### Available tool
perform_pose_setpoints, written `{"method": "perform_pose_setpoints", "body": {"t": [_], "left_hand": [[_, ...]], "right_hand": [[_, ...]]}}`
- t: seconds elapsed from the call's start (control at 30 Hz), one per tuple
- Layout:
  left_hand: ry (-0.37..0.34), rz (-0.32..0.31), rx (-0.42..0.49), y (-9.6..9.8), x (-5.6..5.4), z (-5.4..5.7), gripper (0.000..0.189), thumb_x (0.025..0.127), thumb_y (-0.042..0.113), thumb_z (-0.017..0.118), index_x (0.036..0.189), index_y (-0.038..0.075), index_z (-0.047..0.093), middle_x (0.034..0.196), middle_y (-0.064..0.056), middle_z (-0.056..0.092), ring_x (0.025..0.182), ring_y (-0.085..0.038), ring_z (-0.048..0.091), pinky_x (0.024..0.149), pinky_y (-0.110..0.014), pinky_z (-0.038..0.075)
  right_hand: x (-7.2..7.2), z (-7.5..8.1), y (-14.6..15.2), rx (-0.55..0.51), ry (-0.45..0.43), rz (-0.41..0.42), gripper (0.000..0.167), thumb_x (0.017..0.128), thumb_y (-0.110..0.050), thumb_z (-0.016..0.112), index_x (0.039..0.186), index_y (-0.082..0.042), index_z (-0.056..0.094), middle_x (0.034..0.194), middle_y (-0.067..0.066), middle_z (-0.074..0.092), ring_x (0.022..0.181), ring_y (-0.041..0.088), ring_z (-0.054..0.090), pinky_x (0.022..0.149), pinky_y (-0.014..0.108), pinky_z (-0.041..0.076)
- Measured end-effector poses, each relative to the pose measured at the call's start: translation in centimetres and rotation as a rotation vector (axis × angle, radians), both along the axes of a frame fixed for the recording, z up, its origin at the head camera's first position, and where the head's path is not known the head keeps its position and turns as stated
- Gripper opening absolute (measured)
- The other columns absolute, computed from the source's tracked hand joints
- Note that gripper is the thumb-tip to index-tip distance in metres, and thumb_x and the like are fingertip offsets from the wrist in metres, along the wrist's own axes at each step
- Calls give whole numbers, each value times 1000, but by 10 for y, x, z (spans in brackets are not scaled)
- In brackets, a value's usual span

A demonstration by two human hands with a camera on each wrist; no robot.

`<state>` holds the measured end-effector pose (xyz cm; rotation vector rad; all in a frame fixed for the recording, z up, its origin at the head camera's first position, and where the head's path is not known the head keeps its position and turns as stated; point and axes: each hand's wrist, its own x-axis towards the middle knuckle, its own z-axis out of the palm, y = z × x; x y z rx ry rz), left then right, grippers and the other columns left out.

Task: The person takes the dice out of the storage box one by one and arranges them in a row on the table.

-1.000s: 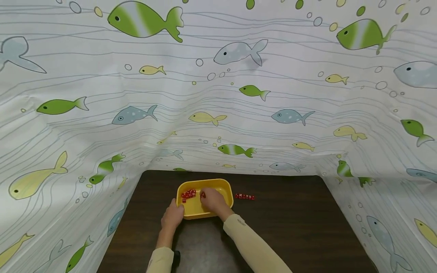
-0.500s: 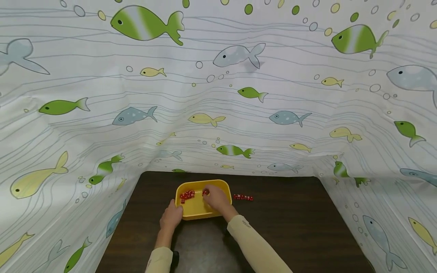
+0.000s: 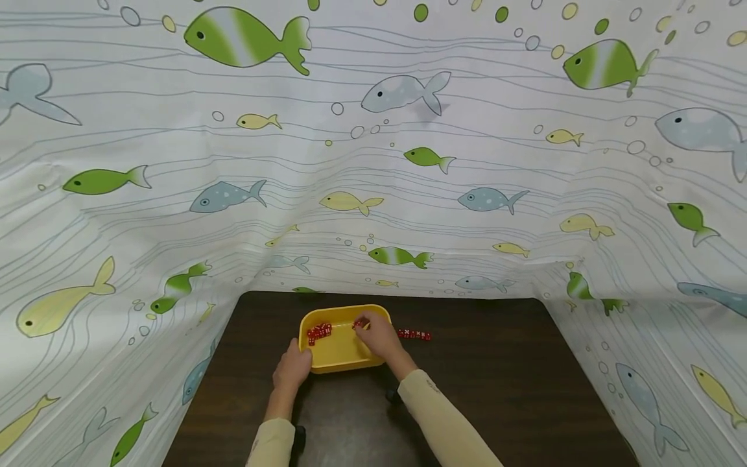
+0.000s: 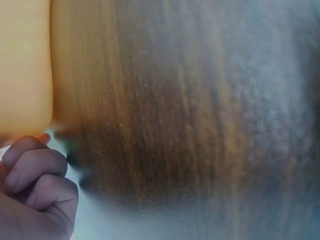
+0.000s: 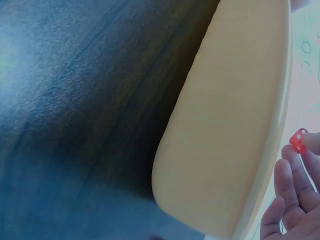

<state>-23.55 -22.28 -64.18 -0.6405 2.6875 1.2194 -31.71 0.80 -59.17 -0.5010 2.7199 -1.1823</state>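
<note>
A yellow tray [image 3: 344, 365] sits on the dark table, its side wall [image 4: 25, 65] also filling the left of the left wrist view. My left hand [image 3: 292, 368] grips the tray's left near corner, fingers curled [image 4: 42, 172] at its edge. Inside the tray, at the left, several red dice [image 3: 319, 332] lie clustered. My right hand [image 3: 378, 337] is over the tray's right part, pinching a red die [image 5: 299, 140] between thumb and fingertips. In the right wrist view the die shows white pips, and the other fingers are loosely bent.
Just right of the tray, a row of several red dice [image 3: 415, 335] lies on the dark wooden table [image 3: 496, 389]. A white fish-patterned curtain [image 3: 344, 162] surrounds the table at the back and sides.
My right hand has moved from the tray's middle toward its right side, carrying the die. The left hand stays on the tray's corner, and the clustered dice keep their places.
</note>
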Motion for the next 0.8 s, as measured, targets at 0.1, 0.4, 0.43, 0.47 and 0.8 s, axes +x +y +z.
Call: {"method": "perform_pose_setpoints", "body": {"t": [0.1, 0.4, 0.43, 0.47, 0.8], "left_hand": [[1, -2, -1, 1, 0, 2, 64, 102, 30, 40, 156, -4, 38, 127, -27, 63, 92, -33, 57, 83, -53, 46], [4, 1, 5, 0, 0, 2, 60, 102, 30, 40, 152, -4, 41, 124, -26, 63, 92, -33, 57, 82, -53, 46], [3, 1, 4, 0, 0, 2, 60, 102, 30, 40, 152, -4, 41, 123, -26, 63, 91, -33, 57, 82, -53, 46], [0, 1, 2, 0, 0, 2, 60, 102, 30, 40, 152, -4, 41, 123, -26, 63, 92, -33, 57, 82, -52, 46], [2, -5, 4, 2, 2, 7, 60, 103, 29, 39, 152, -6, 39, 126, -28, 62, 94, -35, 57, 85, -55, 46]], "right_hand": [[0, 2, 7, -58, -7, -21, 17, 101, -22, 73, 116, -13, 75, 109, 2, 75, 93, 17, 63, 91, 41, 57], [0, 7, 28, -169, -8, -96, 17, 102, -18, 73, 118, -12, 75, 110, 4, 75, 94, 19, 62, 89, 38, 57], [-1, 7, 31, -178, -6, -106, 17, 102, -18, 73, 118, -12, 75, 110, 5, 75, 94, 19, 62, 89, 37, 57], [-1, 7, 34, -189, -6, -115, 17, 102, -18, 73, 118, -12, 75, 110, 5, 74, 94, 19, 62, 88, 36, 58], [-7, 8, 66, -276, 4, -193, 18, 103, -14, 71, 119, -7, 74, 109, 11, 73, 91, 21, 61, 80, 31, 59]]}}
